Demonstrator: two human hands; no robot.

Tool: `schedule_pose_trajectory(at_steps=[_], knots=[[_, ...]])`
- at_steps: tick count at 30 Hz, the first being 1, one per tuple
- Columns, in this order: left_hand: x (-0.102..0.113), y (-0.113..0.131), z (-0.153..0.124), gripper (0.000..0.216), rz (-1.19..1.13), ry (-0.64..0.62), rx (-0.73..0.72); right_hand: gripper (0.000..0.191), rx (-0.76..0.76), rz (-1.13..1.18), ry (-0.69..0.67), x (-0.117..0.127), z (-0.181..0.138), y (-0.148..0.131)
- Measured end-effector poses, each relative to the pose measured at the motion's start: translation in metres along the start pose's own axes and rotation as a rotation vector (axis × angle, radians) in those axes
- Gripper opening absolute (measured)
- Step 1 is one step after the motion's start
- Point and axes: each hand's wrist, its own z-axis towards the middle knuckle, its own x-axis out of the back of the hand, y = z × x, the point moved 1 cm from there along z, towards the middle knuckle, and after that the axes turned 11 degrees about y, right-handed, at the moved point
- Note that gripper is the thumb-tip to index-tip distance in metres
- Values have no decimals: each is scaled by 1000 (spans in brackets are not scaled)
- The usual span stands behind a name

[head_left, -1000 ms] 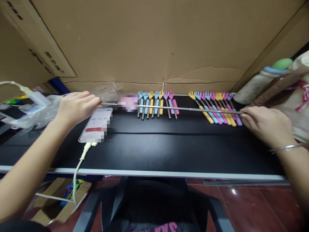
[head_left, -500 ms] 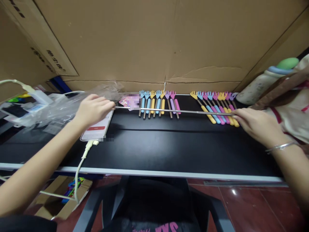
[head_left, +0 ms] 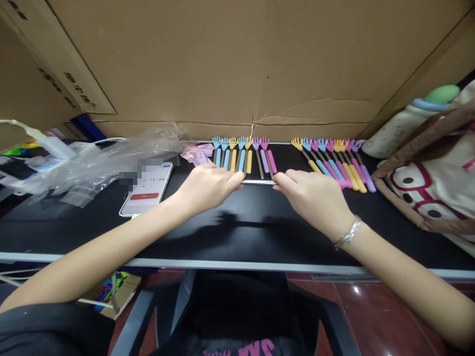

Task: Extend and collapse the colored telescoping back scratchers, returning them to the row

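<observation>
A phone lies toward the table's left edge. The left hand is closed round a rod, raised over the table, roughly parallel to its front edge. Scratchers lie behind, near the back edge. The right hand also grips the rod. A bag stands toward the right edge.

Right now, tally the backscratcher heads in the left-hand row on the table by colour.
Blue backscratcher heads: 3
Yellow backscratcher heads: 2
Purple backscratcher head: 1
Pink backscratcher head: 1
Total: 7
</observation>
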Motion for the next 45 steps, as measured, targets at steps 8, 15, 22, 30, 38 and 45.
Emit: schedule_pose_trajectory(at_steps=[8,15,22,30,38,45], knots=[[1,2,8,27,6,12,-11,33,-54,35,18,-10,-3,-1],[-5,4,4,27,-27,55,-63,38,34,-9,64,-12,-12,7],[-7,-25,-19,29,61,-27,-54,43,-33,-77,-85,-25,-41,46],[15,-124,-82,34,397,-129,-110,59,-213,-292,-260,-22,-116,144],[23,-142,-91,34,269,-129,100,61,-159,-267,-98,-12,-115,153],[34,-163,-133,29,169,-167,295,28,-343,-236,-307,-7,-139,169]])
